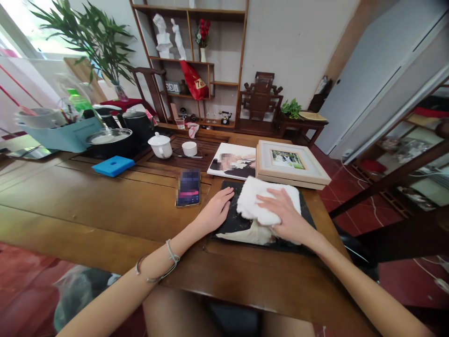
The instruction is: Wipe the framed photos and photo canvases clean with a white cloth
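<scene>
A flat black rectangular board point(229, 220) lies near the table's right front edge, with specks on its surface. Along its near side is a pale beige piece point(245, 235) that looks like thin wrinkled material. My right hand point(282, 213) presses on a folded white towel point(250, 201) on top of the board, fingers spread over it and the thumb side partly hidden. My left hand point(218, 207) rests on the left side of the board, fingers stretched out and holding nothing. Left of it lies a phone point(188, 188) with its screen lit.
Behind the board are a photo panel point(233, 161) and a framed photo on a box point(293, 164). A lidded white cup point(160, 145), a small white bowl point(189, 149), a blue block point(113, 165) and a glass-lidded pan point(109, 137) stand farther left on the wooden table point(140, 206).
</scene>
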### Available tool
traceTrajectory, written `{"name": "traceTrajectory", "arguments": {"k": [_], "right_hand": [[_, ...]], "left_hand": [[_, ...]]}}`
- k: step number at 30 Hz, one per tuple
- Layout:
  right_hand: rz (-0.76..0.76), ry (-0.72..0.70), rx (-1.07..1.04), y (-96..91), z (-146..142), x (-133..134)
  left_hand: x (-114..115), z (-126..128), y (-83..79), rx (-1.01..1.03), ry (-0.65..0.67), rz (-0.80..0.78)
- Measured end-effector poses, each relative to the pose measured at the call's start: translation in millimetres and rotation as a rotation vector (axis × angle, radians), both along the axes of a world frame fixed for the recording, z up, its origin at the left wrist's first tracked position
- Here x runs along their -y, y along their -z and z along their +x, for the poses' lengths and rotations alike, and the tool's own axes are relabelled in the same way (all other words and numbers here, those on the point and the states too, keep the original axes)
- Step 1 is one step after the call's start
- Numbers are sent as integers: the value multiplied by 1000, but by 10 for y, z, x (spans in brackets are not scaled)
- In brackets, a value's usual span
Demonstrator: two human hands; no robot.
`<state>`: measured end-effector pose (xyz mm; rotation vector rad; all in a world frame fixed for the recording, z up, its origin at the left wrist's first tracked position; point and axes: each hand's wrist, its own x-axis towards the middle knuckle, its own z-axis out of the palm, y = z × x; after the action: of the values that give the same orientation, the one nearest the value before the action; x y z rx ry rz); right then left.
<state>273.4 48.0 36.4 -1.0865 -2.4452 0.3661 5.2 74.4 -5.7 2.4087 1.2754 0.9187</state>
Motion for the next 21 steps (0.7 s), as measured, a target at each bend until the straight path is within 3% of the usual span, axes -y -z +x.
{"name": "traceTrajectory", "arguments": {"k": [3,5,8,13,16,18,21], "right_hand": [[-77,-219,73,-103,-140,310],[-126,-274,88,-194,-193,404],[-126,-239,74,-235,-155,299],[7,-64,97,-51,47,-116],[47,6,108,6,89,-186],[45,-14,112,-29,67,-120],[-56,-213,118,-166,-4,82]], "left_hand": [[-10,-9,-6,-6,22,-38],[-17,-16,-2,-1,43,-51],[-12,-13,1,12,40,-39],[30,18,-39,1,1,-26],[38,27,-57,-5,1,-28],[31,24,-56,-12,0,-33],[13,9,-44,-18,13,-52]]}}
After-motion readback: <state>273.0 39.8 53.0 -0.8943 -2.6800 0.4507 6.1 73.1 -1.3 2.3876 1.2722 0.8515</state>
